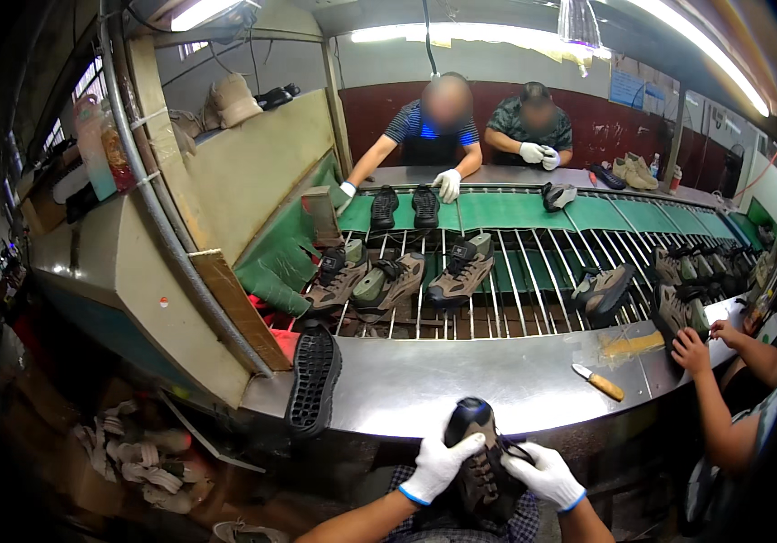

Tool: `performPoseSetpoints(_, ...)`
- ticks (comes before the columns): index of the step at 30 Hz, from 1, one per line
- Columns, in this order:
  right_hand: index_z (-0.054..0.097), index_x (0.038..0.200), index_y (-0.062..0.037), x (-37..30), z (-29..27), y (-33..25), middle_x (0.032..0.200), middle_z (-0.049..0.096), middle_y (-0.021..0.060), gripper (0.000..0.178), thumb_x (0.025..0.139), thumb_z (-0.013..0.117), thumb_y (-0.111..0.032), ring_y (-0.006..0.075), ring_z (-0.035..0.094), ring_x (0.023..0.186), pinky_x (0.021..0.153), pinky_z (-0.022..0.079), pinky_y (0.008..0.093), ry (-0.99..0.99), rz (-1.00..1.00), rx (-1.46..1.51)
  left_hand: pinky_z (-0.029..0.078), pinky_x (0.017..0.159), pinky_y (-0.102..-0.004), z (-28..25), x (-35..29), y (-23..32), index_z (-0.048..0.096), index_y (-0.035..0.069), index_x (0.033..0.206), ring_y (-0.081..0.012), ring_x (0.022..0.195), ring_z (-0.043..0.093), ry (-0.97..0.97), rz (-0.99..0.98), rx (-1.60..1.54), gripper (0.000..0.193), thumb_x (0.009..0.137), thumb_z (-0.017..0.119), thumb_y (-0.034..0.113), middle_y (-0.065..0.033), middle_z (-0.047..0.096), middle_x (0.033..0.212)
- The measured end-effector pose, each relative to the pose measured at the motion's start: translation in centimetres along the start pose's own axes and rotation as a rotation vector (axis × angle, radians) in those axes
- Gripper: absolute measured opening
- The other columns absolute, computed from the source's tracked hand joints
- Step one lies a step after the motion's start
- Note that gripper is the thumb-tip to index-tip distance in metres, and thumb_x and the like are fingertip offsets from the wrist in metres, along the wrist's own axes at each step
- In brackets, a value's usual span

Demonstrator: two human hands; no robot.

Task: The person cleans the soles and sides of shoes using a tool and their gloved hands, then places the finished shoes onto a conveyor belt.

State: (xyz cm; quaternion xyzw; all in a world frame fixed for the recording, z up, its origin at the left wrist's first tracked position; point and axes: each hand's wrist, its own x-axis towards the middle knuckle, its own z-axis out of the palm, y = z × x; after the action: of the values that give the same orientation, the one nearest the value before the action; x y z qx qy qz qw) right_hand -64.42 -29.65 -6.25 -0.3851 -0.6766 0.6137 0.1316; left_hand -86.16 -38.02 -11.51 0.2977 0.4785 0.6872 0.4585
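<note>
Over my lap, at the bench's front edge, I hold a brown and black lace-up shoe (479, 471) with its dark toe pointing away from me. My left hand (441, 465), in a white glove with a blue cuff, grips the shoe's left side, thumb on the upper. My right hand (547, 474), gloved the same way, is closed on the shoe's right side near a dark loop, perhaps a lace. A black outsole (314, 380) lies tread up on the metal bench (406, 380) to the left. Toward the right lies a short knife (601, 383) with a wooden handle.
Beyond the bench, several shoes (461, 271) rest on a metal-rod conveyor (533, 299). Two black soles (425, 206) lie on a green belt (497, 210), with two people behind it. At right, a co-worker's bare hands (691, 351) handle a shoe. A post (148, 190) stands left.
</note>
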Motion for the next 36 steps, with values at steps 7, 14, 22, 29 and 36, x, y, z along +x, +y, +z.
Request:
performPoseSetpoints(7,0.072,0.123,-0.0027,-3.1,-7.2,13.6,0.114,0.074,0.0129,0.034,0.094,0.076,-0.02,0.0227,0.07,0.104,0.089,0.056,0.0363,0.149,0.247,-0.586,0.049,0.115,-0.0383,2.2,-2.1,-0.3,0.05,-0.003,0.155,-0.0241,0.132,0.063,-0.021,-0.124,0.227,0.076,0.095,0.084,0.028,-0.017,0.066,0.142)
performPoseSetpoints(14,0.053,0.146,0.0003,-1.1,1.2,6.7,0.125,0.069,0.0192,0.074,0.104,0.062,-0.06,0.0312,0.071,0.105,0.091,0.06,0.0416,0.135,0.229,1.259,0.038,0.124,-0.044,3.6,1.0,2.7,0.03,-0.004,0.164,-0.0328,0.149,0.047,-0.263,0.093,0.363,0.091,0.098,0.08,0.033,-0.0235,0.049,0.159)
performPoseSetpoints(22,0.055,0.143,0.0066,-0.1,4.0,18.1,0.127,0.068,0.0307,0.13,0.074,0.05,-0.103,0.0495,0.068,0.117,0.102,0.056,0.0646,-0.191,0.3,1.215,0.038,0.124,-0.0493,-25.1,13.0,13.8,0.04,0.0,0.159,-0.0427,0.151,0.04,0.639,0.053,1.682,0.097,0.084,0.084,0.045,-0.0298,0.043,0.16)
performPoseSetpoints(29,0.052,0.147,0.0113,1.6,1.8,21.1,0.138,0.063,0.0355,0.156,0.052,0.052,-0.113,0.0547,0.059,0.132,0.116,0.043,0.0694,-0.44,0.338,1.061,0.05,0.111,-0.0396,-20.5,19.4,12.8,0.058,0.003,0.148,-0.0361,0.133,0.063,-0.208,0.021,1.227,0.082,0.081,0.086,0.041,-0.0244,0.063,0.146)
performPoseSetpoints(36,0.056,0.144,0.0085,1.9,-2.1,20.5,0.135,0.065,0.0289,0.13,0.075,0.049,-0.102,0.05,0.066,0.12,0.106,0.054,0.0612,-0.262,0.221,1.098,0.054,0.098,-0.0509,-3.8,9.8,14.2,0.061,0.01,0.146,-0.0469,0.11,0.07,-0.763,-0.084,1.1,0.057,0.089,0.058,0.008,-0.0295,0.072,0.118)
